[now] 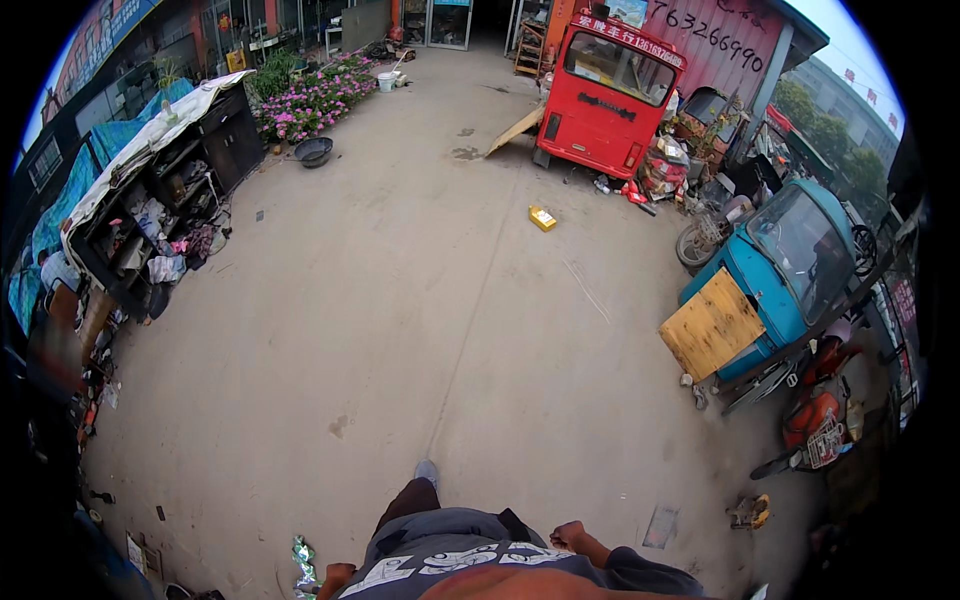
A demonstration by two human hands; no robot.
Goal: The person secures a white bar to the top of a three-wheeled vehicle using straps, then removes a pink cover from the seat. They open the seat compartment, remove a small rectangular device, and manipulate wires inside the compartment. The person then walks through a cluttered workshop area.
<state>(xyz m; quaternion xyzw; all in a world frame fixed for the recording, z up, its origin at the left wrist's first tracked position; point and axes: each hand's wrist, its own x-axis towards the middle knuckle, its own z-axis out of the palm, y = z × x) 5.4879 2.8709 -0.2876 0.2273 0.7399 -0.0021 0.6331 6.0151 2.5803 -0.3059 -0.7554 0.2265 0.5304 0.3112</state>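
Note:
At the lower edge, left of my body, my left hand (338, 574) is closed, its fingers partly cut off by the frame. A crinkled, shiny green-and-silver packet (303, 558) sticks out forward from beside these fingers and looks held by them. My right hand (571, 537) is curled into a loose fist in front of my right hip, and I see nothing in it. Below my dark shirt with its pale print, one grey shoe (427, 471) steps forward on the concrete.
Concrete ground (400, 300) stretches ahead. A yellow jug (542, 218) lies on it before a red vehicle (609, 100). To the right stand a blue three-wheeler (750, 270) and a wooden board (712, 325). Cluttered shelves (150, 215), a black basin (314, 152) and pink flowers (315, 100) line the left.

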